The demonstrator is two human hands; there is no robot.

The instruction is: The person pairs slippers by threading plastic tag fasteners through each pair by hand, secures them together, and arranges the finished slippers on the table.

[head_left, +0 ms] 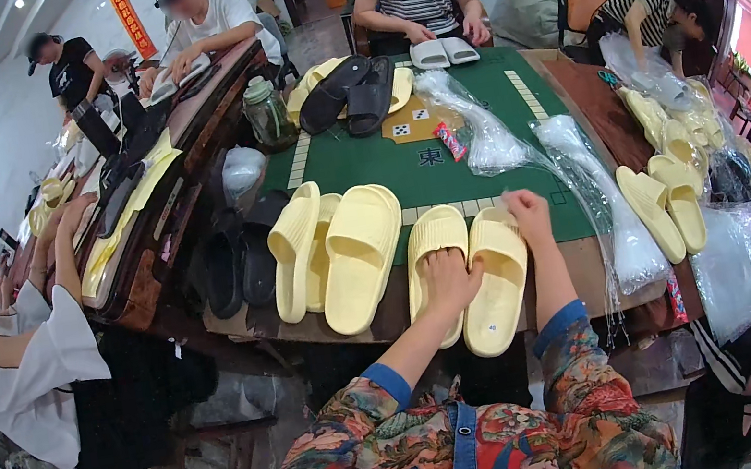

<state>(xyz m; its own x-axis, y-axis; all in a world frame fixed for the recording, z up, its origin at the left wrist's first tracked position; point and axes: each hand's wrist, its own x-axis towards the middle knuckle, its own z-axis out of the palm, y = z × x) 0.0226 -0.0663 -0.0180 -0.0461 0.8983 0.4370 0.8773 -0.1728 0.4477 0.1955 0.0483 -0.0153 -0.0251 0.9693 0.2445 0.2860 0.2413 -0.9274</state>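
Observation:
A pair of pale yellow slide slippers lies at the near edge of the table, toes pointing away from me: a left slipper (435, 228) and a right slipper (494, 309). My left hand (449, 282) is closed on the left slipper, its fingers tucked under the strap and partly hidden, the thumb against the right one. Beside the right slipper's toe, my right hand (529, 215) is closed in a pinch; whatever it pinches is too small to make out. Just left lie more yellow slippers (363, 261), some overlapping, and black slippers (258, 262).
Clear plastic strands (623, 231) trail over the green tabletop (366, 173). Farther back are a glass jar (268, 115), black slippers (372, 97) and a person holding grey slippers (445, 52). Yellow slippers (681, 198) and plastic bags (734, 263) lie right; co-workers sit left.

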